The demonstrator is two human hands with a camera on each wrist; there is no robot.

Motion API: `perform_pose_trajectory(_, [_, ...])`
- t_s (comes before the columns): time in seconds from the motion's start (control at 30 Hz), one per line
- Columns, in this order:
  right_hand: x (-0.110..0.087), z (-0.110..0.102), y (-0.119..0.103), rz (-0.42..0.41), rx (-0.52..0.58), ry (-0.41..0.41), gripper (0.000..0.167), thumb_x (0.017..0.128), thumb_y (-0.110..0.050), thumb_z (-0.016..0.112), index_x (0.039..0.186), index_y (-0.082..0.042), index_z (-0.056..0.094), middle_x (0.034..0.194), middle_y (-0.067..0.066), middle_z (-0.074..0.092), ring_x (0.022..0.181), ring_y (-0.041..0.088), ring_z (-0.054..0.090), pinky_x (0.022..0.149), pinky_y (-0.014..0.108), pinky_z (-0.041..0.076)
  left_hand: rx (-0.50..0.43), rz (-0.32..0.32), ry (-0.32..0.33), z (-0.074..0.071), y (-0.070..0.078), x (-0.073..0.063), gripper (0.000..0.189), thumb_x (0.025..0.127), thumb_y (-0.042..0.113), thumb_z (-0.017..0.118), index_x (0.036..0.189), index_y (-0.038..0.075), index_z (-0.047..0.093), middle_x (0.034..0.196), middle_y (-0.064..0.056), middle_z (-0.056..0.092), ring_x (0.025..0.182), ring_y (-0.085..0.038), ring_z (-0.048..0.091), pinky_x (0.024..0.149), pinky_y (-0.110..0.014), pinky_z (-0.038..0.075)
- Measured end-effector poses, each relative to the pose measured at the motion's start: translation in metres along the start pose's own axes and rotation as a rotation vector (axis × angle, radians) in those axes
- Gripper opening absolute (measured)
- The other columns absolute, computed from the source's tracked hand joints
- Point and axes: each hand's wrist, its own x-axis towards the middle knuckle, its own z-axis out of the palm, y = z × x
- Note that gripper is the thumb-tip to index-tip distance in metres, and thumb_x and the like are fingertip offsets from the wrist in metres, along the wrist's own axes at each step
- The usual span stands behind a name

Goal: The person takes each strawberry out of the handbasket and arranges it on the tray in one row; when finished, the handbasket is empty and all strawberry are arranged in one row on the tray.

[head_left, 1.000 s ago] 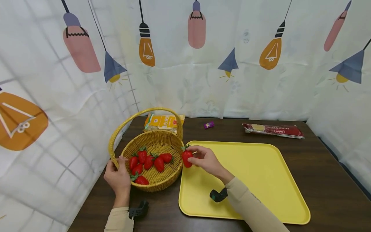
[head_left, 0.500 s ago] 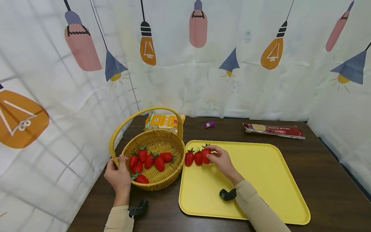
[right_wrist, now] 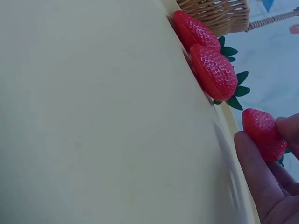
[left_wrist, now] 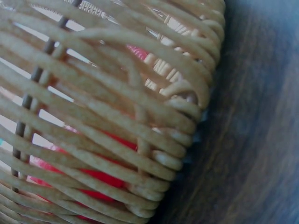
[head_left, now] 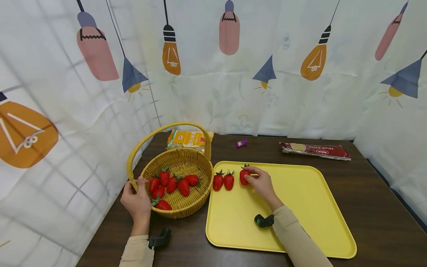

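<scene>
the right hand [head_left: 263,183] has one strawberry [head_left: 244,177] pinched between thumb and fingers, above the far left part of the yellow tray [head_left: 300,207]. the fruit sits at the left side of that hand, out at the fingertips, so the right hand is much the nearer of the two. two more strawberries, an outer one [head_left: 218,181] and an inner one [head_left: 228,181], lie close beside each other along the tray's left end, and the pinched one is to the right of them, level with the pair, with a narrow gap between it and the inner one. whether its underside touches the tray, i cannot tell from these views.

as for which way it points, its leafy end is toward the far wall and its tip toward the person. its long axis runs near to far, leaning only slightly, and roughly matches that of the two lying fruits, whose leaves are also on the far side. in the right wrist view the three tips face much the same way, though the fingers hide part of the held one.

the left hand [head_left: 136,204] grips the basket [head_left: 190,212] at its left rim, by the foot of the handle [head_left: 181,124]. seven strawberries lie inside the basket, pointing in mixed directions, just left of the tray.
</scene>
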Motion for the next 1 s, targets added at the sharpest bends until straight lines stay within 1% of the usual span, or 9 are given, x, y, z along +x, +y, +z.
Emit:
perform_pose_trajectory(0.23, [0.000,0.002,-0.001,0.051,0.056,-0.069,0.030,0.088,-0.005,0.070,0.118,-0.004,0.069,0.117,0.018,0.063,0.093,0.028,0.067,0.068,0.036,0.057,-0.001,-0.002,-0.003,-0.001,0.002,0.000,0.038,0.096,0.028,0.064,0.084,-0.008,0.065,0.073,0.021,0.064,0.071,-0.003,0.056,0.062,-0.024,0.034])
perform_pose_trajectory(0.4, [0.001,0.004,0.001,0.070,0.046,-0.083,0.030,0.088,-0.005,0.072,0.117,-0.004,0.070,0.114,0.017,0.064,0.087,0.024,0.068,0.063,0.036,0.057,-0.002,-0.002,-0.004,0.000,0.001,0.000,0.038,0.096,0.029,0.063,0.084,-0.008,0.064,0.073,0.020,0.064,0.069,-0.005,0.055,0.061,-0.024,0.034])
perform_pose_trajectory(0.47, [0.001,0.005,0.002,0.068,0.027,-0.083,0.029,0.088,-0.006,0.072,0.117,-0.004,0.070,0.113,0.016,0.065,0.086,0.023,0.068,0.062,0.036,0.057,0.001,-0.003,-0.005,0.001,0.001,0.000,0.038,0.096,0.029,0.063,0.085,-0.007,0.064,0.073,0.013,0.066,0.069,-0.007,0.056,0.061,-0.024,0.034])
perform_pose_trajectory(0.6, [0.000,0.007,0.004,0.056,-0.011,-0.079,0.029,0.088,-0.006,0.072,0.117,-0.006,0.070,0.113,0.016,0.067,0.085,0.022,0.069,0.059,0.034,0.057,0.012,-0.005,-0.008,0.000,-0.001,0.000,0.037,0.096,0.028,0.063,0.085,-0.007,0.064,0.079,-0.011,0.070,0.069,-0.013,0.058,0.060,-0.023,0.035])
perform_pose_trajectory(0.67, [0.000,0.006,0.004,0.047,-0.028,-0.075,0.029,0.088,-0.006,0.072,0.117,-0.006,0.070,0.112,0.016,0.067,0.084,0.022,0.069,0.058,0.033,0.057,0.021,-0.005,-0.010,0.000,0.000,0.000,0.036,0.097,0.027,0.063,0.085,-0.007,0.064,0.082,-0.020,0.069,0.066,-0.013,0.057,0.058,-0.022,0.035])
perform_pose_trajectory(0.73, [0.000,0.006,0.004,0.042,-0.044,-0.069,0.029,0.087,-0.006,0.072,0.116,-0.006,0.070,0.111,0.016,0.067,0.083,0.022,0.069,0.058,0.032,0.056,0.025,-0.006,-0.013,0.000,0.004,0.000,0.036,0.097,0.026,0.062,0.085,-0.008,0.064,0.084,-0.024,0.068,0.065,-0.011,0.056,0.057,-0.022,0.034])
perform_pose_trajectory(0.9, [0.000,0.005,0.002,0.038,-0.061,-0.063,0.029,0.086,-0.004,0.073,0.115,-0.006,0.071,0.109,0.014,0.068,0.083,0.022,0.068,0.061,0.032,0.057,0.017,-0.003,-0.021,-0.001,0.028,-0.004,0.037,0.098,0.023,0.061,0.085,-0.012,0.062,0.083,-0.026,0.067,0.066,-0.004,0.054,0.059,-0.022,0.034])
perform_pose_trajectory(0.97, [0.000,0.005,0.001,0.030,-0.058,-0.071,0.030,0.085,-0.003,0.073,0.115,-0.005,0.071,0.109,0.014,0.068,0.083,0.022,0.069,0.061,0.033,0.057,0.000,-0.003,-0.024,-0.001,0.035,-0.005,0.035,0.097,0.021,0.061,0.084,-0.012,0.063,0.080,-0.021,0.068,0.068,-0.002,0.055,0.060,-0.021,0.034])
perform_pose_trajectory(1.0, [0.000,0.005,0.001,0.027,-0.058,-0.075,0.030,0.085,-0.003,0.073,0.115,-0.005,0.071,0.109,0.014,0.068,0.083,0.022,0.069,0.062,0.033,0.057,-0.002,-0.003,-0.024,-0.001,0.035,-0.006,0.035,0.097,0.021,0.061,0.084,-0.012,0.063,0.079,-0.019,0.068,0.067,-0.003,0.055,0.060,-0.020,0.034])
